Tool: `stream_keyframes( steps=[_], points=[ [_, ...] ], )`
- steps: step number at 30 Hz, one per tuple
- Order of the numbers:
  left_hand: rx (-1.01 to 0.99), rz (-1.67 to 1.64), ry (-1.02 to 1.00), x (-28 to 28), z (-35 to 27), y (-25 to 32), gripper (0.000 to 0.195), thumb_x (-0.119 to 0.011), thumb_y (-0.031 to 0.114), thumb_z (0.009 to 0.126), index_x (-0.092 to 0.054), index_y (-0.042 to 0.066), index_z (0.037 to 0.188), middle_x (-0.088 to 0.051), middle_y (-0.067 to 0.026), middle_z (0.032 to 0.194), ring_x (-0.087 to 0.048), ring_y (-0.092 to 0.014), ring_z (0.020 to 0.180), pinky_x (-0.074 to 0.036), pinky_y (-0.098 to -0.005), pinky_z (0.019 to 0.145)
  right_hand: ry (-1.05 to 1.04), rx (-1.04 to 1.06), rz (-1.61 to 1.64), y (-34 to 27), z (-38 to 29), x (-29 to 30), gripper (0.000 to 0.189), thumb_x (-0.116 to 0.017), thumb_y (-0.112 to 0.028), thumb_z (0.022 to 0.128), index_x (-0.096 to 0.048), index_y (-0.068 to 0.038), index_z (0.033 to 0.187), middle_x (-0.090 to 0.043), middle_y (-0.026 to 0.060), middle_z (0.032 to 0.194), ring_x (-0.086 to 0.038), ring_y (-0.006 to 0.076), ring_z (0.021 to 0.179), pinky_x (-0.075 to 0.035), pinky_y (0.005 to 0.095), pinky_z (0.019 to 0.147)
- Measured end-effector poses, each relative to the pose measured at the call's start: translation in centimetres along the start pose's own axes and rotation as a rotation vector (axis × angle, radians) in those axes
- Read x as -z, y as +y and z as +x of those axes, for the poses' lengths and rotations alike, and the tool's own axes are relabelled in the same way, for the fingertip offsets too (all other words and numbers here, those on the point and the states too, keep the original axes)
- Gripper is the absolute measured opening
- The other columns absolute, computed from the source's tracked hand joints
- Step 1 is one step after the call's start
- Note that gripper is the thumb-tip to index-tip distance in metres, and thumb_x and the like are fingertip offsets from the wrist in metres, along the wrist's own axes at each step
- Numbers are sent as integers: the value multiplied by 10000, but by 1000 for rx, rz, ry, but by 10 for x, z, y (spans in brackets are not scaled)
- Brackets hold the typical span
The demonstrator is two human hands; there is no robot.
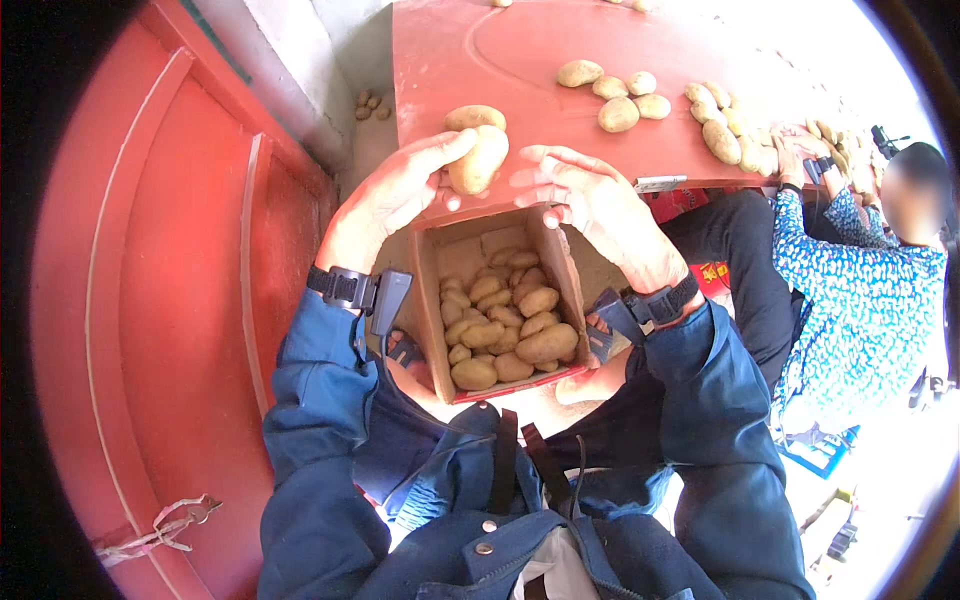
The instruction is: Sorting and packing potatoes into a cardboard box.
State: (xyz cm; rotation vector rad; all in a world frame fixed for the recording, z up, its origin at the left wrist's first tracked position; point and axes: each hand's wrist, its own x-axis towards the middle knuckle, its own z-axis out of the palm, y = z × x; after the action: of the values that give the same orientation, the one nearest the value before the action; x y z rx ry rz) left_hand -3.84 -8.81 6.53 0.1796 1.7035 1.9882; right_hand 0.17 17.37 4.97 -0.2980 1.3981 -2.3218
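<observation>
My left hand (409, 180) grips a potato (480, 160) between thumb and fingers, above the near edge of the red table (525, 45). Right behind it, a second potato (475, 117) appears at the table's left part. My right hand (581, 191) is spread just to the right, holding nothing, its fingers pointing toward the held potato. Below both hands, a cardboard box (566, 270) full of loose potatoes (546, 343) stands between my feet.
A small group of potatoes (619, 114) lies on the table, with a longer cluster (721, 141) farther right. A co-worker in a patterned shirt (862, 300) sits at right, hands among potatoes. A red door (187, 300) stands at left. Several potatoes (364, 112) lie on the floor.
</observation>
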Motion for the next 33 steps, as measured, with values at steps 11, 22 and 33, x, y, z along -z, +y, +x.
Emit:
stream_keyframes(
  steps=[11,22,33],
  points=[
    [-26,189,-113,0,14,-12,521,-666,446,995,-614,65,1347,-681,-58,1216,-665,-150,1007,-560,-306,785,60,-94,-177,14,14,2,418,-674,-335,1007,-602,-62,1316,-700,76,1153,-705,194,1022,-535,291,737],
    [135,383,-200,-10,-7,0,443,-552,353,1076,-588,-5,1336,-659,-152,1290,-671,-259,1135,-580,-316,809,77,-201,-380,46,4,12,390,-695,-315,976,-636,-88,1287,-692,5,1117,-635,99,905,-488,252,708],
    [130,518,-127,-2,-5,-1,452,-584,349,1057,-596,-52,1265,-629,-246,1304,-670,-305,1157,-580,-291,802,-446,-389,-1467,147,-30,-15,581,-770,-312,796,-584,-70,1289,-696,203,1159,-663,374,1127,-522,456,947]
  ],
)
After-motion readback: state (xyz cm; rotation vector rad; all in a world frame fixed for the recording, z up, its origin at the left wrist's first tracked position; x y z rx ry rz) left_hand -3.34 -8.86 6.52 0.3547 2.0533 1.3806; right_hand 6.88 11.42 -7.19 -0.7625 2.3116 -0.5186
